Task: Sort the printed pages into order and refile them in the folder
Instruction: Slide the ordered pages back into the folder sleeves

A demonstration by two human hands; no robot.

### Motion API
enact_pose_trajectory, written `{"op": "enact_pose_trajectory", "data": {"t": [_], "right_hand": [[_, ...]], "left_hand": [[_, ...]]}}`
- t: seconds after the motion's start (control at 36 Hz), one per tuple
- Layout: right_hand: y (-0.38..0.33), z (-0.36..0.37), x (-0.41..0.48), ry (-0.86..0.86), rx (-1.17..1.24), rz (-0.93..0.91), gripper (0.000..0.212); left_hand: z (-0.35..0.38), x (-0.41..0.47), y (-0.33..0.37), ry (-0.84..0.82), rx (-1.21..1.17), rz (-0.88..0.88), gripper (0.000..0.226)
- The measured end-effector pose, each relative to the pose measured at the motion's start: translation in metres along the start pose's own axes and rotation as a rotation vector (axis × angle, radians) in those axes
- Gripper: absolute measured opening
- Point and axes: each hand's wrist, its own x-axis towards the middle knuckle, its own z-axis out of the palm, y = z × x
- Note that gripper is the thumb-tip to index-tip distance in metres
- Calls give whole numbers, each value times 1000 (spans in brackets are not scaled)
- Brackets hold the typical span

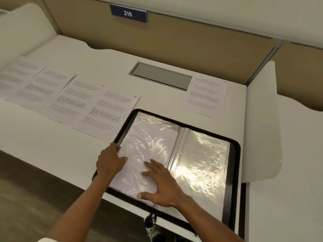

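Observation:
A black folder [235, 154] lies open at the desk's front edge, showing glossy clear sleeves. The left sleeve [148, 137] has a white sheet inside; the right sleeve [201, 163] glares with reflected light. My left hand [109, 161] holds the left sleeve's outer edge, fingers curled at it. My right hand [160, 182] lies flat on the lower part of that sleeve, fingers spread. Several printed pages [108, 110] lie in an overlapping row to the left of the folder. One more printed page [204, 96] lies alone behind the folder on the right.
The white desk [52, 145] has a grey cable hatch [160, 75] at the back centre. Beige partition walls carry a sign reading 216 [128, 13]. A white side divider [262, 119] stands to the right. Below the desk edge a shoe [152, 224] shows.

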Motion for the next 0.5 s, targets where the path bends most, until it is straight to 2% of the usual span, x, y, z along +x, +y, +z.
{"op": "enact_pose_trajectory", "data": {"t": [0.06, 0.19, 0.22, 0.28, 0.33, 0.42, 0.5], "right_hand": [[2, 2, 2, 11, -22, -19, 86], [2, 5, 3, 48, -20, -46, 79], [1, 6, 3, 54, 6, -36, 79], [0, 5, 2, 104, 83, -8, 74], [3, 5, 2, 204, 126, 18, 65], [12, -5, 0, 438, 199, 69, 43], [21, -28, 0, 642, 296, 123, 23]], "left_hand": [[3, 0, -2, 25, 34, 68, 55], [9, -4, -3, 80, 308, 312, 84], [11, -4, -4, 86, 337, 368, 83], [16, -6, -5, 100, 370, 482, 64], [25, -9, -8, 117, 408, 558, 49], [37, -12, -11, 107, 451, 572, 66], [44, -11, -8, 149, 437, 561, 58]]}}
